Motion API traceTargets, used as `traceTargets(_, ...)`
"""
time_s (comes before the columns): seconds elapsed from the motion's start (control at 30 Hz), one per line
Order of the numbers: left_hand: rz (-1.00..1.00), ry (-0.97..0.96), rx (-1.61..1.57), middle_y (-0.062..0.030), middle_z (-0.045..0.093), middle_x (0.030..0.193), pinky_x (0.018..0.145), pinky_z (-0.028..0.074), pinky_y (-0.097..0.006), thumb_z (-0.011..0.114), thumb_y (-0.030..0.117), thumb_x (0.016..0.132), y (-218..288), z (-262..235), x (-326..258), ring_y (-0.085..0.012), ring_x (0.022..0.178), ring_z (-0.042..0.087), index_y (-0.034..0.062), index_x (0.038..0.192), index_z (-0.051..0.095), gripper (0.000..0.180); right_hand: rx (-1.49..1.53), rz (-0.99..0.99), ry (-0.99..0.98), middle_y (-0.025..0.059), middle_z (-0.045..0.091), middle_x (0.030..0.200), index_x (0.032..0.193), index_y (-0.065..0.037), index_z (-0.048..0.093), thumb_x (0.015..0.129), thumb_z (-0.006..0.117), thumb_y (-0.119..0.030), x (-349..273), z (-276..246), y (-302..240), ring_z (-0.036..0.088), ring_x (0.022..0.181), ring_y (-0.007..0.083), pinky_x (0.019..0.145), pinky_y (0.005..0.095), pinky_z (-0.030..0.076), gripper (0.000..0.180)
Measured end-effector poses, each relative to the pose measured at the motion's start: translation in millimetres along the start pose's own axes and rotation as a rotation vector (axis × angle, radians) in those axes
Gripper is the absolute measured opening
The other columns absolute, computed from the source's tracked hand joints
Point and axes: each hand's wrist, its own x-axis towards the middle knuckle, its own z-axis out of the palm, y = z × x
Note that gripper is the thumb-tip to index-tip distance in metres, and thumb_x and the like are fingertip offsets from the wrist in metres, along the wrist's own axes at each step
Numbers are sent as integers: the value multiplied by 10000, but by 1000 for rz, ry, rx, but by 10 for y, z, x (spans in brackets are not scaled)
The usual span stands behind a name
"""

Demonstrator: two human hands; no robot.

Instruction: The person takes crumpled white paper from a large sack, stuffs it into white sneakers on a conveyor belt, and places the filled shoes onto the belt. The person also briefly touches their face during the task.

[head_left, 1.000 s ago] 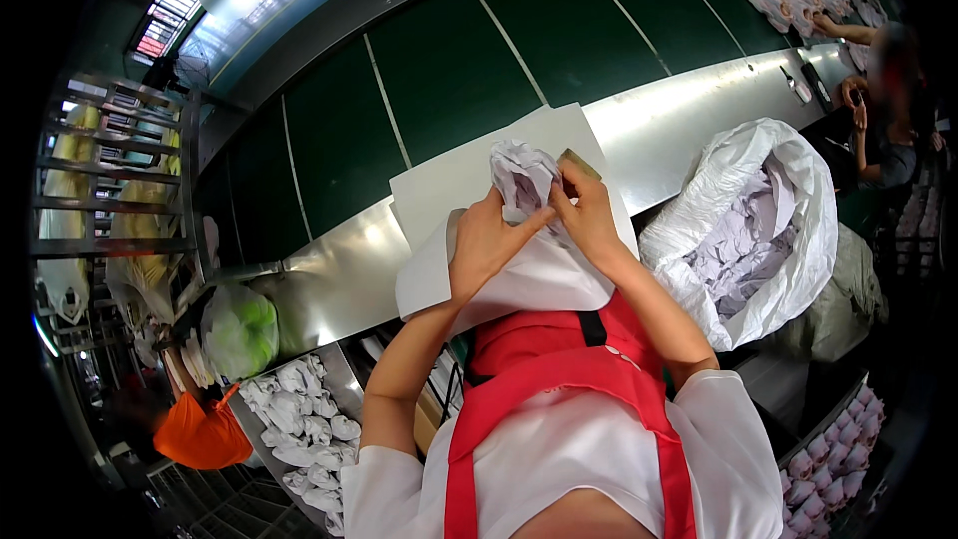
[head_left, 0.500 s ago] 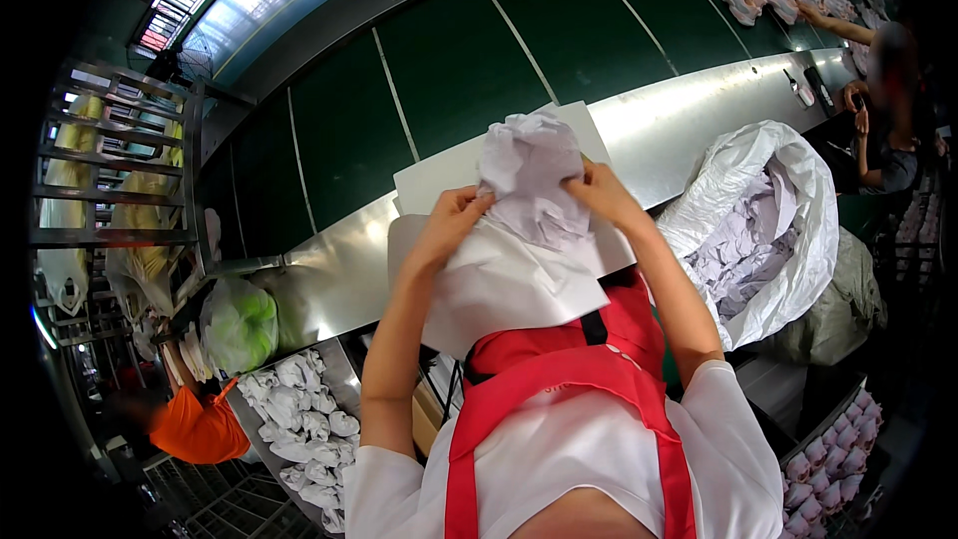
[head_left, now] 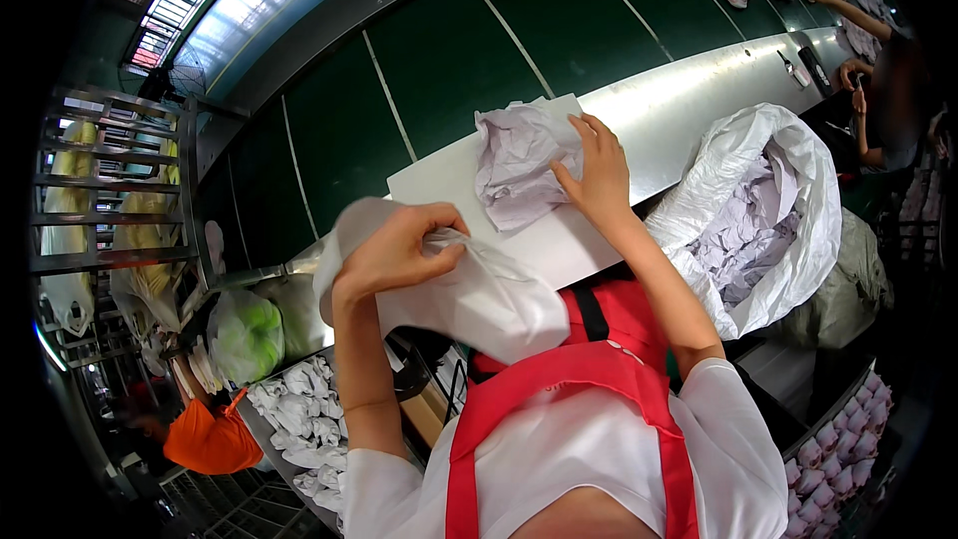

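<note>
1. The left hand (head_left: 401, 248) has its fingers curled and its thumb drawn in near the forefinger, gripping a bunched fold of a smooth white sheet (head_left: 494, 291).
2. That sheet is lifted at the hand and droops past the near edge of the steel bench (head_left: 689, 105), over the red apron (head_left: 627, 325).
3. The right hand (head_left: 601, 175) is loosely spread, its thumb well apart from the fingers; it grips nothing. Thumb and fingertips lie at the right side of a crumpled paper (head_left: 524, 168); whether every fingertip touches it, I cannot tell.
4. The crumpled paper lies, partly flattened, on a flat white board (head_left: 564, 252), toward the board's far right corner. The board lies on the bench and reaches past its far edge over the green belt (head_left: 444, 75).
5. A white sack (head_left: 813, 230) of crumpled paper stands at the bench's near edge, on the person's right.
6. The left hand's lower fingers are mostly hidden, and the sheet is blurred by motion. The sheet covers the board's near left part; the right hand hides some of its right edge.
7. At lower right, pale bundles (head_left: 833, 459) are cut off by the dark rim; their contents cannot be made out.
</note>
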Motion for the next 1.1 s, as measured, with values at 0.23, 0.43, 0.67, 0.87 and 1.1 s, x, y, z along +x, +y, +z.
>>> traceTargets(0.23,531,273,458,-142,593,1017,889,400,-366,553,125,767,-157,222,1293,-272,952,542,13,884,580,164,454,-265,-318,139,556,1082,1180,-29,521,763,568,-125,-347,367,118,541,1040,277,920,381,406,430)
traceTargets(0.43,753,367,687,-163,607,982,1011,364,-465,590,81,718,-840,688,1921,-325,904,566,28,829,551,129,327,-314,-375,150,579,952,944,-36,578,783,560,-83,-618,315,258,556,940,310,834,411,452,169)
traceTargets(0.67,368,512,597,-141,595,768,726,448,-387,608,128,768,-920,668,1676,-319,747,530,17,1032,619,287,9,-423,-495,38,568,1019,946,-98,573,812,589,-127,-1269,-719,567,533,971,206,913,400,393,138)
traceTargets(0.87,331,422,748,-146,583,820,672,450,-373,604,85,773,-825,682,1461,-306,801,540,7,803,571,90,241,662,318,60,602,690,964,-45,589,844,567,-96,-2007,-983,1942,596,617,159,580,299,478,133)
traceTargets(1.1,246,551,698,-129,574,779,718,422,-370,642,77,729,-933,836,1355,-300,735,529,15,758,558,108,-88,1342,666,118,641,852,1036,15,555,754,708,-273,-2233,-495,3982,626,753,245,714,350,492,431)
